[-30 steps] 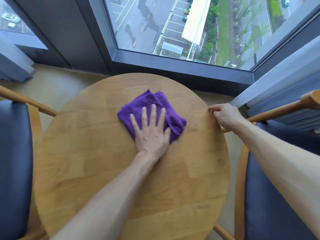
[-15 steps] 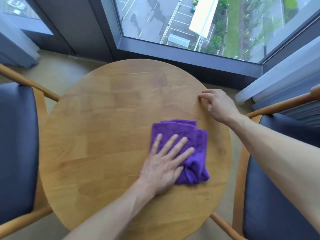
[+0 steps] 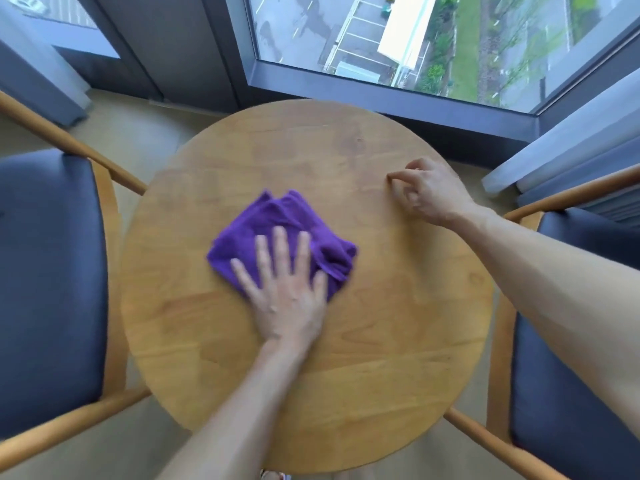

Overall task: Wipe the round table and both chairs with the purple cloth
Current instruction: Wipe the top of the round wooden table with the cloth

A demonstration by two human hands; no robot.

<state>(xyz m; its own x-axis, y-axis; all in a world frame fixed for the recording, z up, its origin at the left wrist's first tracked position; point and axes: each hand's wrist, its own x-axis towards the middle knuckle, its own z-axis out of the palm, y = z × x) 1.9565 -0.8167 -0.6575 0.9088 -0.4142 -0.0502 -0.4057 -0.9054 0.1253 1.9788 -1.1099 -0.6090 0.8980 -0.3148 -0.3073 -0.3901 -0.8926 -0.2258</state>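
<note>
Now left hand (image 3: 284,289) flat on purple cloth (image 3: 277,233), right hand (image 3: 427,190) seemingly curled, holding nothing.

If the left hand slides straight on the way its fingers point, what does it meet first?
The left hand points toward the window. Ahead lies only more purple cloth, then bare round table up to its far rim; the way looks free.
</note>
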